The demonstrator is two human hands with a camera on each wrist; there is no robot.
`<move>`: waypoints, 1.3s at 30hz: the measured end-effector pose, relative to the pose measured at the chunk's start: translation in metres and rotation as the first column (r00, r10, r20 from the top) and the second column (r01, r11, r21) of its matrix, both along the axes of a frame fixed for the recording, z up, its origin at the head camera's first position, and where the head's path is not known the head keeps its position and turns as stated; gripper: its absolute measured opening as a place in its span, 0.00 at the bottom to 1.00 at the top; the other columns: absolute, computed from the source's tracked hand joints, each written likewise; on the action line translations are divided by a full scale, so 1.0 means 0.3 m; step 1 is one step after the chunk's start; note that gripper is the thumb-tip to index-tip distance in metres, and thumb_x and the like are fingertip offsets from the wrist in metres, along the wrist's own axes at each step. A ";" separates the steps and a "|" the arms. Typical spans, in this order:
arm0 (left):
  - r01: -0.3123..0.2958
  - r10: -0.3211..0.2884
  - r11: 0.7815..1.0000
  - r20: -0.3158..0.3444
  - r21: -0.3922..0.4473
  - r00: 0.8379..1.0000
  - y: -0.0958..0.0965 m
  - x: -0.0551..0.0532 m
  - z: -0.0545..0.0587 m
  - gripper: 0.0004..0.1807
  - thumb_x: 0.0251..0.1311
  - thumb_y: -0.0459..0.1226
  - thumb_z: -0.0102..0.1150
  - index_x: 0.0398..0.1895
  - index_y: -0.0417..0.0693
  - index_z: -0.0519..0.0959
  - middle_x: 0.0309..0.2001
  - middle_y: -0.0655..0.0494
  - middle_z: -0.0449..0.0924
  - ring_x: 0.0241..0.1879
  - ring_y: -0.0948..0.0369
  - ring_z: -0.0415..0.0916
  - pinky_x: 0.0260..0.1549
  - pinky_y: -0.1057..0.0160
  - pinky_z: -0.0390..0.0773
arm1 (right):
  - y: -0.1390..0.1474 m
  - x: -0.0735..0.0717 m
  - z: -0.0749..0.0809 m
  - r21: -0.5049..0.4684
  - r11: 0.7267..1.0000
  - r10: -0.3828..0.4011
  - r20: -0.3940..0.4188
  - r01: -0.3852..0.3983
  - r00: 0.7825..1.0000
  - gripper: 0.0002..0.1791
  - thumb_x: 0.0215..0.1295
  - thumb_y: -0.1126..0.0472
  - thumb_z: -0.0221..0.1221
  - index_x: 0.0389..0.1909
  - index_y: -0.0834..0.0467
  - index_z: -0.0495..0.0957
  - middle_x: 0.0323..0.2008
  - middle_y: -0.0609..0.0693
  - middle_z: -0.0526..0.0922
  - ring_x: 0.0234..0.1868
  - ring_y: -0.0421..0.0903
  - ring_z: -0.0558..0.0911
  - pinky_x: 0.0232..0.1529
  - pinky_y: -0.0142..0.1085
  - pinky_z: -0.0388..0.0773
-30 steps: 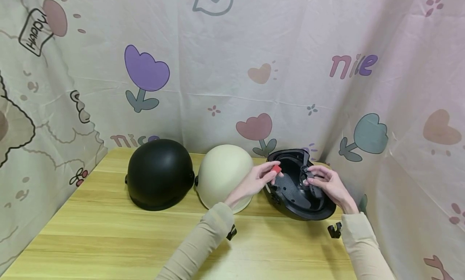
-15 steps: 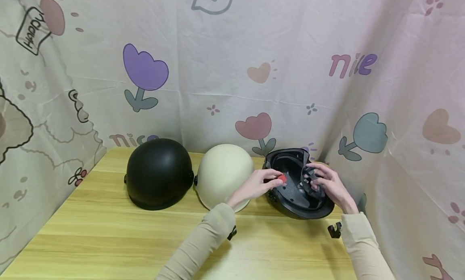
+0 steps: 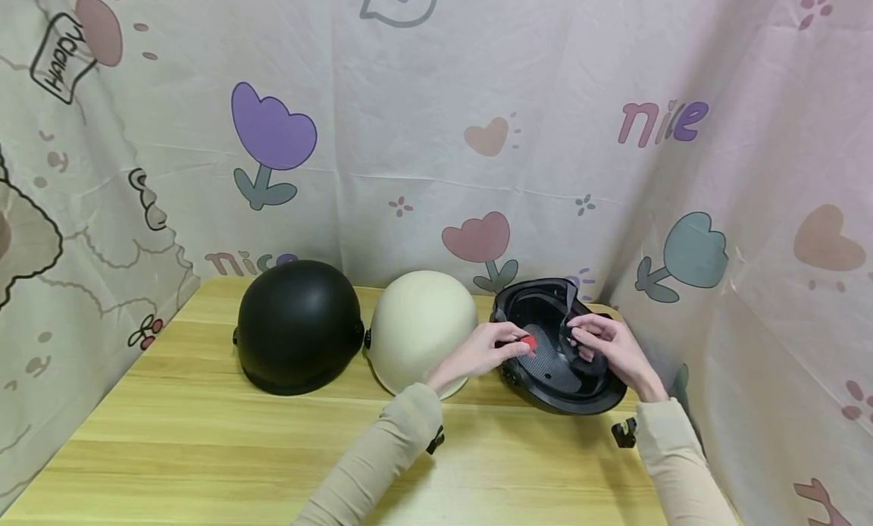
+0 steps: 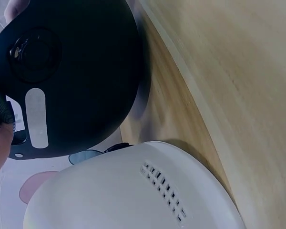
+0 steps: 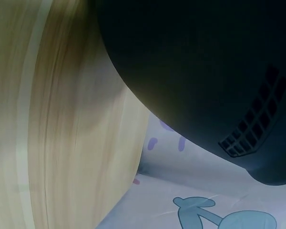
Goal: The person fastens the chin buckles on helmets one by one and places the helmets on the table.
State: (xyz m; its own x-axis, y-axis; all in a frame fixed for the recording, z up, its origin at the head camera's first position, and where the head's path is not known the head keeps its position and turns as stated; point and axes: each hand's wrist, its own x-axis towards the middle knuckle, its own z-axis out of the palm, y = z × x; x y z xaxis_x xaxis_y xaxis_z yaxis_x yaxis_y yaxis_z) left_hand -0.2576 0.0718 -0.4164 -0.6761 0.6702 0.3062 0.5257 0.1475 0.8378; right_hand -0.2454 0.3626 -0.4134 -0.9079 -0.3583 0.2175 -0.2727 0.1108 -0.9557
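An upturned black helmet (image 3: 566, 401) lies at the right of the table, its padded inside facing up. Over its left rim, my left hand (image 3: 477, 350) pinches a red chin-strap buckle (image 3: 528, 343) between thumb and fingers. In the left wrist view, a dark webbing strap (image 4: 1, 107) runs by that hand, beside the helmet's shell (image 4: 95, 86). My right hand (image 3: 617, 352), over the right side, pinches the other dark strap (image 3: 567, 333) at its fingertips. The right wrist view has the outer shell (image 5: 195, 62) with a vent grid, and hides the fingers.
A cream helmet (image 3: 423, 325) stands dome up just left of the black one, close under my left forearm. Further left is another black helmet (image 3: 300, 329), also dome up. The wooden table (image 3: 239, 458) backs onto a printed curtain (image 3: 402, 117).
My left hand has shifted slightly right and down with the red buckle. My right hand's fingers have changed their hold on the strap, and the helmet has shifted slightly left.
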 end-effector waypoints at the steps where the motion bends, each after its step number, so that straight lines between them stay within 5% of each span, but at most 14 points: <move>1: 0.002 -0.002 1.000 0.002 0.001 1.000 -0.001 -0.001 -0.002 0.14 0.73 0.39 0.55 0.54 0.42 0.81 0.46 0.49 0.90 0.54 0.60 0.85 0.53 0.75 0.73 | 0.000 -0.002 -0.003 -0.001 1.000 0.018 -0.002 -0.018 1.000 0.12 0.74 0.72 0.52 0.53 0.74 0.70 0.30 0.42 0.83 0.24 0.36 0.75 0.26 0.29 0.74; 10: 0.005 -0.005 1.000 0.043 0.009 0.999 -0.005 -0.012 -0.018 0.14 0.73 0.41 0.56 0.54 0.45 0.81 0.44 0.51 0.90 0.41 0.71 0.78 0.35 0.75 0.71 | -0.007 -0.014 -0.024 0.015 0.993 0.119 0.012 -0.119 0.993 0.09 0.71 0.75 0.53 0.48 0.65 0.74 0.33 0.44 0.88 0.26 0.35 0.80 0.32 0.26 0.80; 20: 0.007 -0.011 0.999 0.089 0.047 0.996 -0.007 -0.012 -0.021 0.12 0.69 0.40 0.60 0.49 0.44 0.83 0.41 0.49 0.91 0.48 0.68 0.84 0.52 0.73 0.75 | -0.035 -0.016 -0.015 0.001 0.983 0.184 -0.063 -0.184 0.981 0.13 0.69 0.77 0.55 0.51 0.73 0.79 0.33 0.46 0.88 0.31 0.39 0.85 0.34 0.31 0.84; 29: -0.011 0.006 0.998 0.098 0.054 0.995 -0.007 -0.010 -0.016 0.10 0.67 0.41 0.63 0.45 0.44 0.84 0.38 0.49 0.91 0.45 0.70 0.84 0.47 0.73 0.75 | -0.047 -0.016 -0.002 0.015 0.981 0.192 -0.035 -0.191 0.981 0.13 0.69 0.76 0.55 0.51 0.69 0.82 0.36 0.47 0.89 0.33 0.41 0.89 0.36 0.31 0.85; 39: 0.003 -0.012 0.995 0.084 0.102 0.996 -0.008 -0.016 -0.022 0.08 0.65 0.37 0.66 0.40 0.40 0.83 0.30 0.42 0.87 0.31 0.72 0.78 0.36 0.74 0.74 | -0.064 -0.011 0.015 0.081 0.979 0.193 -0.036 -0.189 0.981 0.12 0.69 0.74 0.56 0.49 0.67 0.83 0.30 0.46 0.87 0.31 0.46 0.88 0.35 0.34 0.86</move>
